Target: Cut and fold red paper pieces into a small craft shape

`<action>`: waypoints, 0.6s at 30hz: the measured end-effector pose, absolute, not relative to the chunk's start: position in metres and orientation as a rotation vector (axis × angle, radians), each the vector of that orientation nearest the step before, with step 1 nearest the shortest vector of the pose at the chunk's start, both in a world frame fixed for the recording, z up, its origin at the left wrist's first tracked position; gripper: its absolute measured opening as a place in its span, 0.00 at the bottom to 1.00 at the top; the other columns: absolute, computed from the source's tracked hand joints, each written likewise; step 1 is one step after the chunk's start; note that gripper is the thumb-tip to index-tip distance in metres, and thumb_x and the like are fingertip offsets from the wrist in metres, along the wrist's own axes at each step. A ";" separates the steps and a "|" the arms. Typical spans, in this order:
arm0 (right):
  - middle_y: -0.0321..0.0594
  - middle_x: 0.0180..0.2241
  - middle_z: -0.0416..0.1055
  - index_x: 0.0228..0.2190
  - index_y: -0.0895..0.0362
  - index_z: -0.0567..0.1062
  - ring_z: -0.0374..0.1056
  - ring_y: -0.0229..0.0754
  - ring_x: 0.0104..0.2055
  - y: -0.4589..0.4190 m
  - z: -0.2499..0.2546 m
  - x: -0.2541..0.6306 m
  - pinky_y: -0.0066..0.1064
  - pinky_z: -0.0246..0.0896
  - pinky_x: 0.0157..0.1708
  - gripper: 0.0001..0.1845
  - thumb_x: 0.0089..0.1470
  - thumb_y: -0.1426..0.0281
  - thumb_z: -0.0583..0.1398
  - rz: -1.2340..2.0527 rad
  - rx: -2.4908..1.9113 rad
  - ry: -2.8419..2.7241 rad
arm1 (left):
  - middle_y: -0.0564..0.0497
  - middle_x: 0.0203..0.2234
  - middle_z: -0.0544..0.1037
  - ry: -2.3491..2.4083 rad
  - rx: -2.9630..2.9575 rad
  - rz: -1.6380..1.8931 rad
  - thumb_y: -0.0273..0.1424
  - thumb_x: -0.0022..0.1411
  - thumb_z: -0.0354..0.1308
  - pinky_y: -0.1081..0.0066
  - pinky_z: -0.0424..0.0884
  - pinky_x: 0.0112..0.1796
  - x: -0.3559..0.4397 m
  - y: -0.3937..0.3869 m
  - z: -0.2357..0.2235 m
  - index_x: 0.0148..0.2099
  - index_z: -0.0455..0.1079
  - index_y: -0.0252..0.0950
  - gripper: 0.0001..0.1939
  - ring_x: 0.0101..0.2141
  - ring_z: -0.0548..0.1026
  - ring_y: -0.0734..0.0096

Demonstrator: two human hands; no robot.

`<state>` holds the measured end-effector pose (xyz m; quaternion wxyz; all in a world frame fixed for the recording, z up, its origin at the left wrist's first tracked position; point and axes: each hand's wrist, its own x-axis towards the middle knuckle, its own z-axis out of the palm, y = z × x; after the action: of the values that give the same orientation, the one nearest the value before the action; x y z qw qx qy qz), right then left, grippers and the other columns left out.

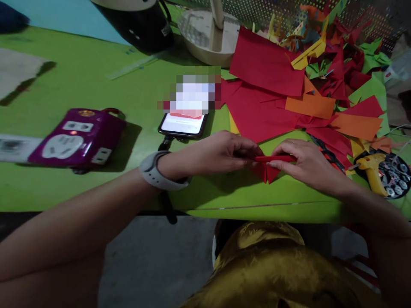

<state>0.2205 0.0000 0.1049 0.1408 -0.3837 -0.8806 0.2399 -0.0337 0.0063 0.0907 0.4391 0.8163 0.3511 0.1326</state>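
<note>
A folded piece of red paper is pinched between both my hands, low over the green table near its front edge. My left hand, with a grey watch strap at the wrist, grips the paper's left end; some of its fingers are hidden behind. On the other end, my right hand has thumb and fingers closed. Two pointed flaps of the paper hang down between the hands. Flat red sheets lie just beyond my fingers. Scissors with dark and red handles are partly under my right hand's side.
A lit phone lies left of the paper sheets, a cable at its lower end. Farther left is a purple power socket box. A yellow glue gun rests at right. Behind are a round tray and heaped paper pieces.
</note>
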 end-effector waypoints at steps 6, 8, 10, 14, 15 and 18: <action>0.37 0.32 0.78 0.33 0.55 0.80 0.69 0.39 0.34 -0.002 0.109 0.219 0.31 0.56 0.35 0.06 0.63 0.68 0.65 0.731 -1.103 -2.483 | 0.48 0.34 0.84 0.907 2.201 0.307 0.26 0.61 0.49 0.73 0.65 0.34 -0.033 -0.002 0.096 0.51 0.80 0.37 0.22 0.30 0.76 0.69; 0.36 0.30 0.78 0.32 0.56 0.81 0.69 0.38 0.32 -0.002 0.111 0.218 0.30 0.55 0.33 0.06 0.61 0.69 0.66 0.786 -1.131 -2.451 | 0.48 0.34 0.84 0.900 2.129 0.314 0.29 0.63 0.51 0.74 0.65 0.33 -0.033 0.000 0.097 0.49 0.80 0.36 0.19 0.30 0.76 0.69; 0.35 0.28 0.78 0.34 0.56 0.83 0.68 0.37 0.30 -0.001 0.114 0.219 0.30 0.54 0.31 0.06 0.61 0.68 0.66 0.908 -1.180 -2.411 | 0.48 0.33 0.83 0.863 2.010 0.298 0.35 0.65 0.53 0.74 0.65 0.32 -0.033 0.004 0.097 0.46 0.79 0.35 0.16 0.30 0.76 0.69; 0.34 0.27 0.77 0.36 0.56 0.84 0.66 0.36 0.27 0.005 0.120 0.223 0.29 0.52 0.28 0.11 0.63 0.63 0.63 1.115 -1.209 -2.377 | 0.52 0.26 0.77 0.800 1.732 0.193 0.43 0.68 0.56 0.75 0.65 0.29 -0.035 0.010 0.097 0.41 0.76 0.35 0.16 0.26 0.72 0.72; 0.35 0.27 0.78 0.37 0.56 0.84 0.66 0.36 0.28 0.006 0.120 0.223 0.29 0.53 0.28 0.12 0.64 0.64 0.62 1.126 -1.204 -2.382 | 0.52 0.26 0.77 0.795 1.704 0.182 0.44 0.68 0.56 0.75 0.65 0.29 -0.034 0.010 0.096 0.42 0.76 0.36 0.17 0.26 0.72 0.72; 0.36 0.31 0.79 0.41 0.57 0.83 0.69 0.37 0.31 0.009 0.117 0.222 0.29 0.56 0.32 0.10 0.64 0.67 0.62 1.123 -1.165 -2.420 | 0.51 0.30 0.79 0.818 1.767 0.205 0.43 0.67 0.57 0.75 0.66 0.31 -0.031 0.008 0.095 0.46 0.77 0.36 0.17 0.30 0.74 0.71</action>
<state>0.2223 0.0093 0.1175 0.1149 -0.3975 -0.8258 0.3833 -0.0309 0.0079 0.0952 0.5578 0.7491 0.3467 0.0867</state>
